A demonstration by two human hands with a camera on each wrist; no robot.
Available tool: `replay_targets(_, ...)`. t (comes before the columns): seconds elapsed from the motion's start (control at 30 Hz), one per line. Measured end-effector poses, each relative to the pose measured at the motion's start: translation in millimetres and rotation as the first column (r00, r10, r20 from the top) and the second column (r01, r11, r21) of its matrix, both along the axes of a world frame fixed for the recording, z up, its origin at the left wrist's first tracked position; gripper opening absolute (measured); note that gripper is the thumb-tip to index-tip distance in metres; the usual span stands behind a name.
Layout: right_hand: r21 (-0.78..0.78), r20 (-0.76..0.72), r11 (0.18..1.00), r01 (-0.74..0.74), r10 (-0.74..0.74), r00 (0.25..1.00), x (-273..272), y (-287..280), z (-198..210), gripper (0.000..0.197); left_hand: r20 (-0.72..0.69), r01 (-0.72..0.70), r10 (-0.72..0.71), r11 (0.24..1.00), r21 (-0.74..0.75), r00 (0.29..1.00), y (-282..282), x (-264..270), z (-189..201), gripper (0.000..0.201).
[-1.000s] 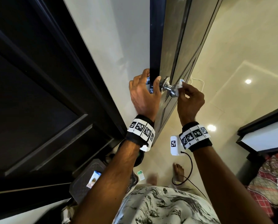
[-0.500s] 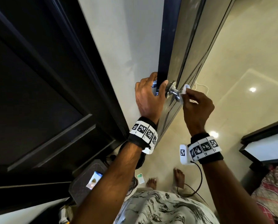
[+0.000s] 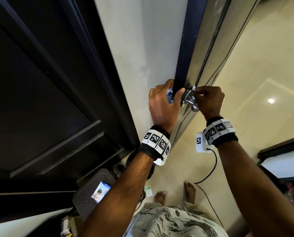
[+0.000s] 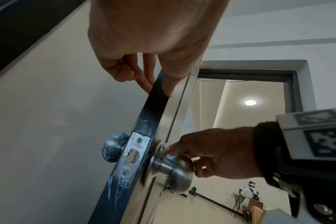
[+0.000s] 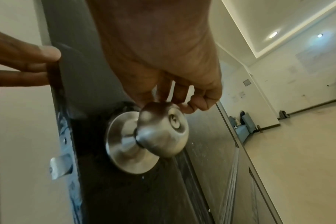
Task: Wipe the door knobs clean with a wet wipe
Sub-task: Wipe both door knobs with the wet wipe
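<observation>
Right hand [image 3: 209,101]: fingers pinched together on wipe [image 3: 193,87], which is pressed at the neck of steel knob [image 4: 179,172], behind its ball. Left hand [image 3: 163,105]: door [image 5: 98,63] edge is clamped above the knob between thumb and fingers. Progress: steel knob is judged mid-wipe; blue-flecked knob [image 4: 113,149], on the opposite face, looks not yet wiped. Room: wall [image 3: 142,48] lies close beyond the blue-flecked knob; floor [image 3: 262,69] is open on the steel knob's side.
</observation>
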State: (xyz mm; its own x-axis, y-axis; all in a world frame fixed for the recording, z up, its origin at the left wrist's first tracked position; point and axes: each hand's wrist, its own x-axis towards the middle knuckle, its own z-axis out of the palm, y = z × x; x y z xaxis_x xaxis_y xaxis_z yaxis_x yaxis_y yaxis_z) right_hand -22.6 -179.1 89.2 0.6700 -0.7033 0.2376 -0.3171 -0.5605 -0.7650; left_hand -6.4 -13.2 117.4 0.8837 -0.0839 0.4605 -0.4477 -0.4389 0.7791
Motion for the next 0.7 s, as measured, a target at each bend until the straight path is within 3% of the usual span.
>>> replay_targets(0.3, -0.077, 0.022, 0.995, -0.069, 0.071, 0.997, -4, 9, 1, 0.017, 0.009, -0.021, 0.021, 1.0, -0.02, 1.0, -1, 0, -1, 0.041)
replay_targets(0.37, 0.002, -0.004, 0.996, -0.09, 0.09, 0.996, 5, -6, 2, 0.014, 0.007, -0.018, 0.018, 1.0, -0.012, 1.0, 0, 2, -1, 0.04)
replay_targets(0.47, 0.267, -0.027, 0.947, -0.18, 0.194, 0.981, 12, -35, -3, 0.021, 0.016, -0.022, 0.023, 1.0, -0.021, 1.0, 2, 5, -1, 0.04)
replay_targets(0.53, 0.451, 0.048, 0.844, -0.291, 0.302, 0.952, 9, -50, -9, 0.024, 0.015, -0.03, 0.031, 0.999, -0.02, 0.999, 2, 6, -2, 0.039)
replay_targets(0.63, 0.759, 0.183, 0.541, -0.363, 0.358, 0.916, 5, -53, -24, 0.026, -0.009, -0.035, 0.035, 0.999, -0.03, 0.999, 2, 5, -1, 0.042)
replay_targets(0.7, 0.857, 0.277, 0.355, -0.373, 0.291, 0.916, 9, -48, -43, 0.03, -0.017, -0.038, 0.038, 0.999, -0.03, 0.999, 1, 4, -1, 0.042)
